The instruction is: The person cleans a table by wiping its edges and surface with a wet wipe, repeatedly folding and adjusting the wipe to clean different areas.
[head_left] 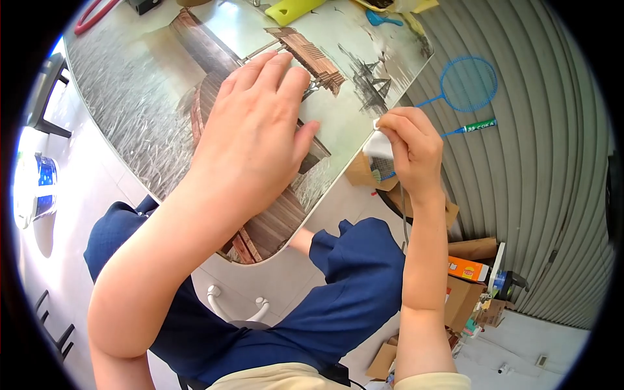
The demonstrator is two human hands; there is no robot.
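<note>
My left hand [263, 123] lies palm down on the printed tabletop [149, 110], fingers stretched forward and thumb out to the right. Nothing shows in it, though its underside is hidden. At the table's right edge, my right hand [414, 146] is closed in a pinch. A small white piece [376, 123] sticks out between its thumb and fingers; its exact kind is unclear. Below that hand a thin grey cable [404, 218] hangs down beside the forearm, and whether it joins the white piece is hidden.
Along the far edge lie a yellow-green object [292, 10], a blue scoop-like item [383, 19] and a red handle [94, 16]. To the right, a blue racket [468, 83] stands by the corrugated shutter [533, 175]. Cardboard boxes [465, 302] sit lower right; a dark stool [49, 97] is left.
</note>
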